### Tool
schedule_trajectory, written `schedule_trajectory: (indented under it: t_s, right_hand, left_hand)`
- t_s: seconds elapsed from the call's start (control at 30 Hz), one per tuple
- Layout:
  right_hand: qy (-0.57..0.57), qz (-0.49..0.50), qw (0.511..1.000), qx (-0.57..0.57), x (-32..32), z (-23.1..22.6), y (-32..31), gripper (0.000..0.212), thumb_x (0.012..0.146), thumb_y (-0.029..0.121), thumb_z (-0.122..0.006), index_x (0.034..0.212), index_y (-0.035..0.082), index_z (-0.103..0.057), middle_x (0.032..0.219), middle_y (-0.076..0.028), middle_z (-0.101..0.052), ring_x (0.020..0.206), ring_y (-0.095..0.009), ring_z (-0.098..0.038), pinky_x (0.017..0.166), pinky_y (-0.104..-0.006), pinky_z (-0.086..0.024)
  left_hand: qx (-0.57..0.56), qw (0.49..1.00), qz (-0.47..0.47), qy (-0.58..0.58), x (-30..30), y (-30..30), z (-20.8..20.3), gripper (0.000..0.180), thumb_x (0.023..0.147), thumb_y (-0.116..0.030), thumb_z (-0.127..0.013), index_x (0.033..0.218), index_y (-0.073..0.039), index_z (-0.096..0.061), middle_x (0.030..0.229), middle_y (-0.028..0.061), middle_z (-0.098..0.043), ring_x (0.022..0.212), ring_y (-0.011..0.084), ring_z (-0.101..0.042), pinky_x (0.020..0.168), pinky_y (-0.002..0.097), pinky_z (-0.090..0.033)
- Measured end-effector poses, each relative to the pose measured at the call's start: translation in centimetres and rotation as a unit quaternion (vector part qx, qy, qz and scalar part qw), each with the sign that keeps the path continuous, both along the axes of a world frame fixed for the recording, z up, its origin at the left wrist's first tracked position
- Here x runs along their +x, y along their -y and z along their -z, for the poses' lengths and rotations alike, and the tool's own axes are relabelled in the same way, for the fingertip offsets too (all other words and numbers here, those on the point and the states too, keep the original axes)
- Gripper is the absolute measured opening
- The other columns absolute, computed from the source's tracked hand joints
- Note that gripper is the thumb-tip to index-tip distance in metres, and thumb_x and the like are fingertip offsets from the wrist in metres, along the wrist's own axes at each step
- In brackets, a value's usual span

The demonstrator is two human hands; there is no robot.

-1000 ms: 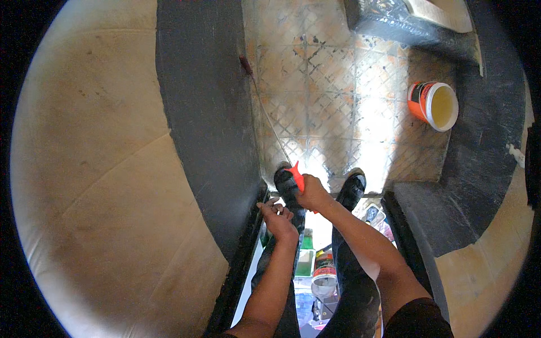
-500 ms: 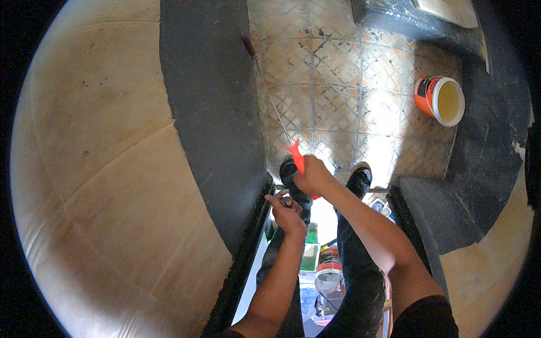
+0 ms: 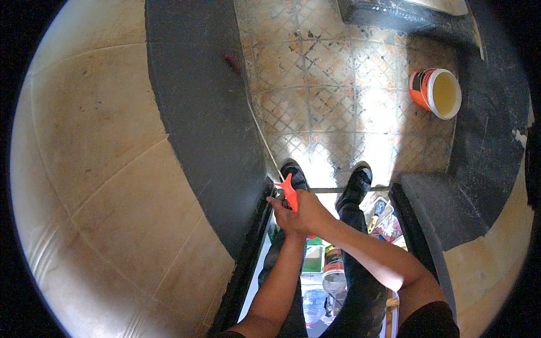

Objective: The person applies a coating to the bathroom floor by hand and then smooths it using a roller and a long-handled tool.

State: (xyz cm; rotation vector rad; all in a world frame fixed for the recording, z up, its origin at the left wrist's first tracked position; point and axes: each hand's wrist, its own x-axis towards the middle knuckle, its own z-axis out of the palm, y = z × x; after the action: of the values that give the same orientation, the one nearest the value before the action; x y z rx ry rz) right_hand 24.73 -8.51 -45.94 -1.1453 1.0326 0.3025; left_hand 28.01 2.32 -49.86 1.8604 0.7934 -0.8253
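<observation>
My right hand (image 3: 313, 213) is closed round the red-orange handle (image 3: 289, 194) of a long tool. From the handle's flared front a thin metal rod (image 3: 264, 137) runs up and left to a dark red, blurred tip (image 3: 232, 63), which lies over the black-painted band on the wall; whether it touches cannot be told. My left hand (image 3: 284, 217) is right up against the right one, below the handle. Its thumb sticks out to the left, while its other fingers are curled and mostly hidden, so what they hold does not show.
An orange bucket (image 3: 434, 93) with a white rim and yellowish inside leans on the patterned tile floor (image 3: 329, 107). Black-painted band (image 3: 197, 112) runs along the left wall. My shoes stand at a threshold; behind it are a green tray (image 3: 313, 260), another bucket (image 3: 333, 265) and a brush (image 3: 376, 214).
My right hand has come down and left with the tool, meeting my left hand. The tool's tip has shifted left and slightly down, from the floor's edge onto the black band.
</observation>
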Motion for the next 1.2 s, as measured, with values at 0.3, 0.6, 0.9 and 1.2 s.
schedule_trajectory:
  t_s: [0.3, 0.6, 0.9, 1.2]
  right_hand:
    - [0.02, 0.012, 0.998, -0.057, 3.5, 0.5, 2.9, 0.026, 0.07, 0.01, -0.064, 0.09, -0.007, -0.06, 0.085, -0.031, -0.064, 0.084, -0.046, -0.065, 0.073, -0.0484, -0.053]
    - [-0.053, -0.042, 0.99, 0.125, -2.9, -17.2, -6.4, 0.049, 0.077, 0.011, -0.062, 0.119, -0.009, -0.046, 0.092, -0.031, -0.063, 0.09, -0.049, -0.063, 0.082, -0.0516, -0.05]
    - [0.048, -0.021, 0.994, -0.098, -0.3, -9.1, -8.3, 0.05, 0.072, 0.006, -0.063, 0.118, -0.007, -0.051, 0.108, -0.032, -0.061, 0.101, -0.044, -0.063, 0.088, -0.048, -0.05]
    - [-0.086, -0.046, 0.986, 0.134, -2.7, -11.8, -6.0, 0.048, 0.07, 0.01, -0.068, 0.108, -0.014, -0.05, 0.102, -0.035, -0.059, 0.098, -0.043, -0.063, 0.081, -0.0445, -0.054]
  left_hand:
    - [-0.103, 0.987, -0.11, -0.049, 1.6, -0.8, -0.7, 0.056, 0.099, -0.059, -0.035, 0.103, -0.007, -0.056, 0.078, -0.0004, -0.047, 0.058, 0.0104, -0.041, 0.05, 0.0237, -0.032]
    - [-0.09, 0.95, 0.037, -0.297, 6.1, -4.4, -13.2, 0.072, 0.094, -0.069, -0.029, 0.123, -0.007, -0.053, 0.101, 0.0081, -0.06, 0.089, 0.0213, -0.059, 0.08, 0.0358, -0.048]
    - [-0.169, 0.884, 0.146, -0.411, 7.5, 1.4, -14.4, 0.061, 0.098, -0.056, -0.04, 0.121, -0.002, -0.057, 0.115, 0.0149, -0.064, 0.102, 0.03, -0.064, 0.091, 0.04, -0.049]
    - [0.037, 0.856, 0.51, -0.081, 4.4, -6.6, -7.1, 0.05, 0.101, -0.044, -0.043, 0.091, -0.002, -0.07, 0.076, 0.0051, -0.065, 0.068, 0.0168, -0.059, 0.067, 0.0325, -0.047]
